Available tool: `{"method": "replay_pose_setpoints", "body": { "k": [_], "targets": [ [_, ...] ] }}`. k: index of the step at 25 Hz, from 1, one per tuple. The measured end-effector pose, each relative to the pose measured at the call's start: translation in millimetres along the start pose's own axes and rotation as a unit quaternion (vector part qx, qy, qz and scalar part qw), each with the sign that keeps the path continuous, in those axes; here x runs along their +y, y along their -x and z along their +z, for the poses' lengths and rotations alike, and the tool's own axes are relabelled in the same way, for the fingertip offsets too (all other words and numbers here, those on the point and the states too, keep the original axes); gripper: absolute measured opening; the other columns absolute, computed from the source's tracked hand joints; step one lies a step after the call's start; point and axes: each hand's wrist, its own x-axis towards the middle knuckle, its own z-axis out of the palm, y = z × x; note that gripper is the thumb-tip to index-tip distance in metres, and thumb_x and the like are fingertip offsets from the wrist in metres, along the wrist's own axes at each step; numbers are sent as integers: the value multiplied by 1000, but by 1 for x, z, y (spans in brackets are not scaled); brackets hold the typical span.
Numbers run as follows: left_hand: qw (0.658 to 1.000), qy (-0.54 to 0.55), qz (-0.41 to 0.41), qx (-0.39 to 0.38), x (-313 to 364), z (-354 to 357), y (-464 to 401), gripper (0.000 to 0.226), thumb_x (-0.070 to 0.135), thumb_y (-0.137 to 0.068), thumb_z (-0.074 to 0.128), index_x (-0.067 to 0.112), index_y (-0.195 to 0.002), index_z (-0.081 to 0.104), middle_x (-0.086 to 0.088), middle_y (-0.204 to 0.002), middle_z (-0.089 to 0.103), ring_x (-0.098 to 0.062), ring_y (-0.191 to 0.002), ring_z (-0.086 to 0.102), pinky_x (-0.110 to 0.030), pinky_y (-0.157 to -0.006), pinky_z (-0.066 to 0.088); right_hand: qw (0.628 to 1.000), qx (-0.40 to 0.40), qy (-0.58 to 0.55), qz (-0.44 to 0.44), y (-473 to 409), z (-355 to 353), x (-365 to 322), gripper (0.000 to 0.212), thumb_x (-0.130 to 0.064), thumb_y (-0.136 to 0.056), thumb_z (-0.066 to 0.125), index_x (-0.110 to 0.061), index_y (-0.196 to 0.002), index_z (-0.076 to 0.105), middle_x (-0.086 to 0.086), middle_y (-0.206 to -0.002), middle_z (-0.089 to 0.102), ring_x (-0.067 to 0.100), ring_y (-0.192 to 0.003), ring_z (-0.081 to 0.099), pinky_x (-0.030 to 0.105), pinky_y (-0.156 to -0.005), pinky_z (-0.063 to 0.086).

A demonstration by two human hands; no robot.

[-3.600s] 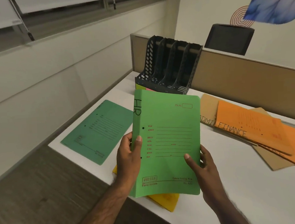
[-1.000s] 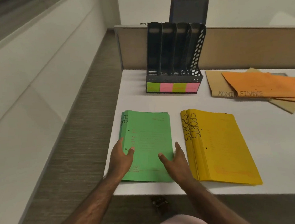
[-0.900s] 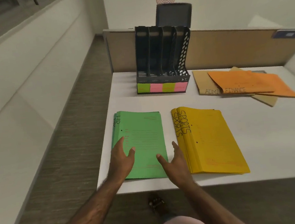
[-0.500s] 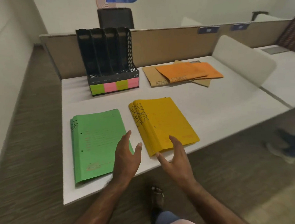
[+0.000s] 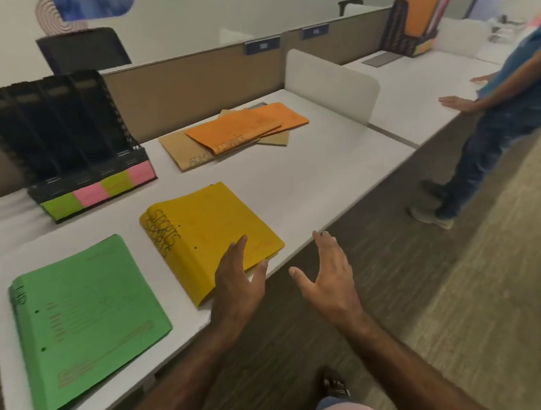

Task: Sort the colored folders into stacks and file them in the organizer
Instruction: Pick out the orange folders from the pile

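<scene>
- Head view, the step: the sorting part is half done. The green folders point(image 5: 84, 323) lie in one stack at the near left of the table point(image 5: 309, 176). The yellow folders point(image 5: 210, 235) lie in a stack just beside them, to the right
- Head view, what is left: the orange folders point(image 5: 243, 127) and the brown folders point(image 5: 187, 150) lie mixed in a messy pile, orange on top, at the back of the table. The black organizer point(image 5: 64, 146) stands at the back left, and I can see no folders in its slots
- Head view, the hands: the left hand point(image 5: 239, 278) is open with straight fingers over the near corner of the yellow stack. I cannot tell if it touches. The right hand point(image 5: 329, 274) is open in the air past the table edge. Both hold nothing
- Head view, next move: I think the hands must reach far over to the mixed pile, take the orange folders off the brown ones, and make two more stacks. The pile is well apart from the hands
- Head view, other things: another person point(image 5: 508, 115) stands at the next table, on the right
- What changed: a second ago both hands lay on the green stack, patting it straight. Now they have left it and gone right, to the yellow stack and beyond. The head has turned right too, so the green stack sits far left and the other person has come into view. The stacks themselves have not moved
</scene>
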Motion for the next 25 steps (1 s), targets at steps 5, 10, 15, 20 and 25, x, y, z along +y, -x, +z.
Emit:
{"method": "replay_pose_setpoints", "body": {
  "k": [5,10,15,20,25],
  "targets": [
    [998,-35,0,-50,30,72,-25,73,45,-102,62,35,-164,26,1,-171,30,-21,-159,24,-48,-126,31,998,-6,45,37,-34,-35,69,95,-63,-94,65,-31,-169,16,3,-178,11,23,-165,2,50,-130,14],
    [993,-71,2,-89,57,148,-56,73,49,-102,61,32,-164,27,1,-171,31,-19,-159,23,-48,-127,28,997,-7,57,60,-74,-73,133,95,-63,-93,66,-28,-169,20,7,-177,15,26,-165,6,52,-130,16],
    [988,-107,0,-112,78,211,-85,72,49,-101,62,30,-163,28,-2,-170,34,-22,-158,26,-46,-126,27,995,-27,56,82,-108,-100,193,95,-64,-93,65,-27,-168,21,8,-177,17,27,-165,8,54,-130,18],
    [986,-120,-11,-116,89,248,-104,73,48,-102,62,29,-163,29,-2,-169,35,-23,-157,30,-51,-125,31,993,-58,61,86,-140,-112,229,95,-65,-93,65,-28,-168,19,8,-177,16,27,-165,8,55,-130,19],
    [989,-102,-28,-105,88,255,-126,71,47,-102,62,32,-163,29,1,-170,34,-22,-157,29,-51,-126,31,993,-67,47,80,-173,-103,230,95,-64,-93,65,-28,-168,20,7,-177,16,26,-165,8,53,-130,18]
  ]
}}
